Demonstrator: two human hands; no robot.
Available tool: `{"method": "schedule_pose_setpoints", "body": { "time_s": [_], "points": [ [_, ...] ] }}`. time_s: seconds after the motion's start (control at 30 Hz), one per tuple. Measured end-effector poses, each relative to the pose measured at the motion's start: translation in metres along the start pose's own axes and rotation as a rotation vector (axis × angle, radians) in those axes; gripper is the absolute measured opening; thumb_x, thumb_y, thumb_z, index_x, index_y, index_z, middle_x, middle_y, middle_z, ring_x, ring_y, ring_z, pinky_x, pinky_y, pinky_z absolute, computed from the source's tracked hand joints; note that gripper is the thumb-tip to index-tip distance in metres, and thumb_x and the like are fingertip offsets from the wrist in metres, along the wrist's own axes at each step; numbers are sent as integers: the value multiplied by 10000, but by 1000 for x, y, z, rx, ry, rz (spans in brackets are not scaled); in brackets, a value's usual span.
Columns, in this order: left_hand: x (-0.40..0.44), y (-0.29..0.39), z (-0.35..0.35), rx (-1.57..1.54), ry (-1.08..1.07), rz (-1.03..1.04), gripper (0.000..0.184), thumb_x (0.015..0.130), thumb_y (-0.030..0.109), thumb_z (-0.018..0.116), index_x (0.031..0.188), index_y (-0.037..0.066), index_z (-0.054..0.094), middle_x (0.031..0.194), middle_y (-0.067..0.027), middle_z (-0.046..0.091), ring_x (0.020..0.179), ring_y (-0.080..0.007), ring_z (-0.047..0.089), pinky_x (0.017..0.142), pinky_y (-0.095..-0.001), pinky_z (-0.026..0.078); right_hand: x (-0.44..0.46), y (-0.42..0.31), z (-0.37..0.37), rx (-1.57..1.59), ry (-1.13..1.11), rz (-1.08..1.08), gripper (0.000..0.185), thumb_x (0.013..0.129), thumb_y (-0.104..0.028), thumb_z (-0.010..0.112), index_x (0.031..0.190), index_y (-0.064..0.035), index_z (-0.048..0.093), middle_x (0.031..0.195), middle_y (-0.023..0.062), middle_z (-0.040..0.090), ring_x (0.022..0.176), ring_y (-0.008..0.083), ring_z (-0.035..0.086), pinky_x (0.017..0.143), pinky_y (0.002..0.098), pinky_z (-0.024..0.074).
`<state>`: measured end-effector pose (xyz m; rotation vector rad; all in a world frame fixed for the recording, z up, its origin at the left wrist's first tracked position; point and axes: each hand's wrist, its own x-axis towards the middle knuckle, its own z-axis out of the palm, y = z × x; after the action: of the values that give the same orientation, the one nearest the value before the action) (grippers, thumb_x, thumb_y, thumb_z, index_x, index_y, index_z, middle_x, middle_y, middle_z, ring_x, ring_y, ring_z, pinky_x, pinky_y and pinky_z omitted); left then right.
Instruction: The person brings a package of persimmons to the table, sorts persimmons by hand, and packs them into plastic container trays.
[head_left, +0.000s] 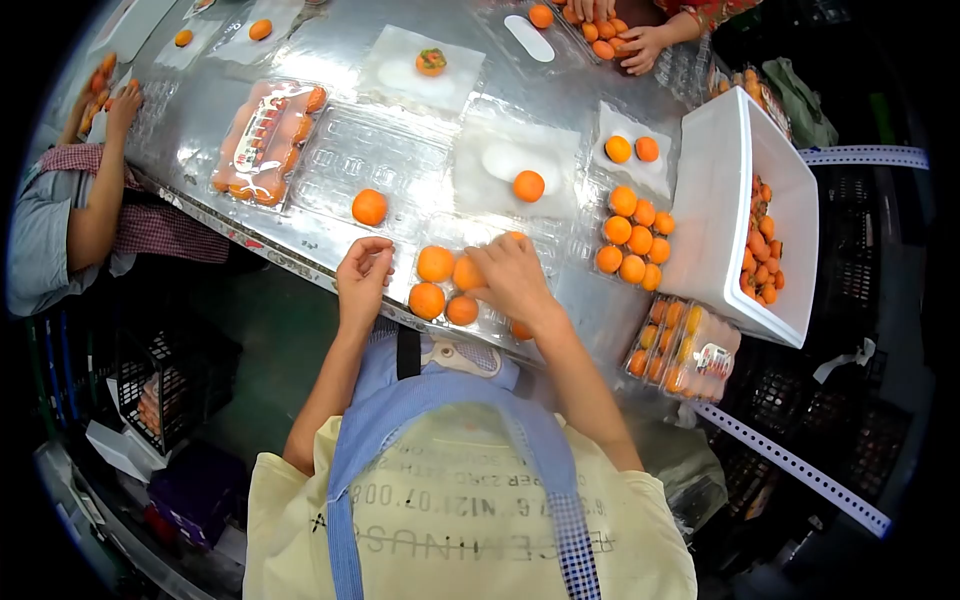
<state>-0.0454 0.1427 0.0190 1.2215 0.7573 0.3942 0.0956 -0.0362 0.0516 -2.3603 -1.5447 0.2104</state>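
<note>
Shiny metal tabletop [330,65], glossy clr plas. trays [358,150], smooth foam-like box [708,200], cloth apron [375,395].

Lower centre of the frame: pale yellow short-sleeved shirt [450,540] with dark printed lettering, inverted, across the front; blue apron [455,395] with shoulder straps, the one at lower right blue-and-white checked towards its end; black vertical strip [408,354] at the apron's middle; forearms bare.

One white foam box [712,200]; two labelled packs [262,145]; nine fruits [640,239] in tray [597,228] near box.
</note>
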Motion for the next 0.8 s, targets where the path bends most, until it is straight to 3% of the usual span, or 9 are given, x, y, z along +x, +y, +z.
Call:
{"method": "schedule_pose_setpoints", "body": {
  "time_s": [0.17, 0.27, 0.37, 0.4, 0.5, 0.63, 0.73, 0.8],
  "points": [
    [8, -2, -1, -6, -21, 19, 114, 867, 72, 579, 971, 26, 581, 824, 4, 582, 646, -38, 506, 543, -168, 381, 6, 3, -8, 40, -103, 10, 506, 577, -223, 746, 1035, -68, 601, 897, 105, 580, 902, 296, 519, 812, 398, 394],
    [7, 2, 3, 28, -89, 3, 155, 858, 68, 581, 1007, 26, 569, 891, -10, 598, 677, -45, 515, 563, -180, 395, 8, -4, -37, 242, -184, 171, 523, 628, -229, 737, 1098, -55, 589, 981, 106, 601, 967, 271, 546, 858, 377, 410],
    [-2, 28, 16, 26, -335, 0, 357, 817, 63, 608, 1161, 38, 517, 1077, -33, 580, 848, -75, 527, 690, -209, 434, -7, -8, -53, 927, -102, 496, 547, 705, -253, 714, 1177, -26, 553, 1112, 98, 593, 1077, 223, 535, 931, 355, 401],
    [-7, 40, 24, 59, -412, 44, 420, 791, 69, 639, 1189, 45, 507, 1110, -38, 566, 893, -93, 524, 721, -229, 435, -15, 0, -44, 1170, -78, 496, 624, 763, -307, 696, 1245, 25, 483, 1219, 109, 537, 1149, 189, 488, 983, 339, 372],
    [-15, 65, 46, 121, -563, 176, 558, 724, 84, 709, 1236, 65, 489, 1178, -52, 534, 981, -134, 512, 775, -268, 431, -28, -2, -30, 1534, 106, 499, 520, 815, -261, 625, 1219, 42, 500, 1170, 123, 562, 1096, 209, 528, 939, 332, 414],
    [-17, 73, 63, 208, -644, 320, 672, 666, 47, 741, 1275, 70, 459, 1237, -89, 505, 1051, -167, 520, 850, -290, 438, -26, -19, -34, 1872, 136, 470, 608, 860, -350, 587, 1257, 82, 426, 1205, 135, 524, 1113, 227, 521, 955, 345, 414],
    [-19, 78, 70, 243, -622, 325, 648, 655, 68, 758, 1245, 59, 491, 1167, -96, 526, 1054, -195, 527, 886, -314, 434, -27, -22, -28, 2012, 166, 561, 598, 884, -363, 557, 1252, 84, 412, 1226, 140, 502, 1125, 227, 512, 957, 352, 417],
    [-19, 81, 72, 312, -602, 361, 628, 650, 75, 763, 1224, 51, 511, 1139, -101, 534, 1041, -205, 534, 890, -317, 435, -29, -24, -20, 2040, 168, 512, 551, 900, -351, 533, 1238, 71, 426, 1212, 139, 510, 1113, 220, 517, 946, 344, 423]
  ]
}}
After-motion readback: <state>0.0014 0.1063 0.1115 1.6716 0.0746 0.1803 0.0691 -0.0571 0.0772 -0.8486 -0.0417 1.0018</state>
